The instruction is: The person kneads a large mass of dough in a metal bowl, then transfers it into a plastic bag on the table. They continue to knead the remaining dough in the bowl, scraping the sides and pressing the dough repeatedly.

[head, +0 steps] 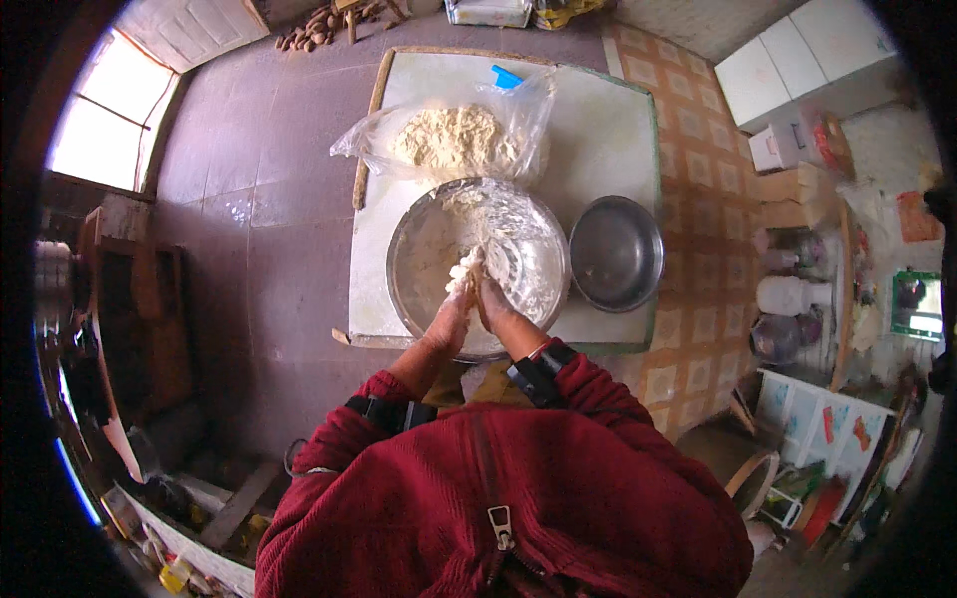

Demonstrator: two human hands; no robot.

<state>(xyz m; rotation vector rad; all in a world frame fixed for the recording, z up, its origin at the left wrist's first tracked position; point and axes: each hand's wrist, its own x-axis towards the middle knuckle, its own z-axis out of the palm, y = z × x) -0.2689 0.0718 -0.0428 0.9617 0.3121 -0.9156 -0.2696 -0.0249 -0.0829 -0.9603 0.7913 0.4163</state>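
Observation:
Both of my hands are pressed together over a wide metal basin (407, 247). Lumps of pale, wet dough (463, 273) cling about the fingers of my left hand (451, 314), at the seam between the two hands. My right hand (493, 303) lies flat along it, its fingertips coated in flour or dough. White smears streak the basin's right wall, and loose flour (467, 202) lies at its far side. Just beyond the basin, an open clear plastic bag (534, 112) holds a heap of flour (452, 138). My palms are hidden.
The basin stands on a low white table (598, 119) with worn edging. To its right sits an empty dark metal bowl (617, 254). A blue plastic piece (507, 77) lies by the bag. Shelves with containers (785, 295) line the right; a wooden cabinet (134, 314) stands left.

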